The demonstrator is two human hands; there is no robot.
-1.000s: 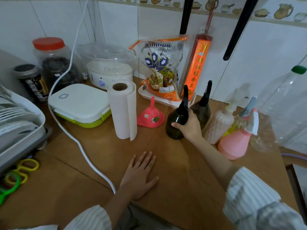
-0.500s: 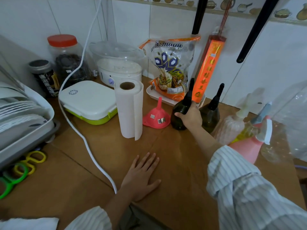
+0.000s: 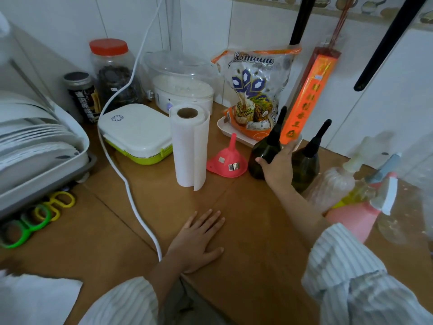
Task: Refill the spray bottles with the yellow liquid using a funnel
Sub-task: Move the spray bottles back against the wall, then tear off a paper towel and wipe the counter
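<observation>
Fingers of the right hand [image 3: 278, 166] curl round a dark bottle [image 3: 263, 156] near the table's [image 3: 246, 242] back edge, beside the pink funnel [image 3: 227, 160]. Left hand [image 3: 196, 240] lies flat, fingers spread, at the near edge.

Open counter [image 3: 145, 233] in front; paper roll [image 3: 189, 146], funnel [image 3: 227, 158], bottles crowd the back

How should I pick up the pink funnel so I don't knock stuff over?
Pinch the funnel by its thin spout, coming straight down from above. It sits upside down, wide mouth flat on the counter, so the spout sticks up free. The paper towel roll and dark bottle crowd its sides.
</observation>
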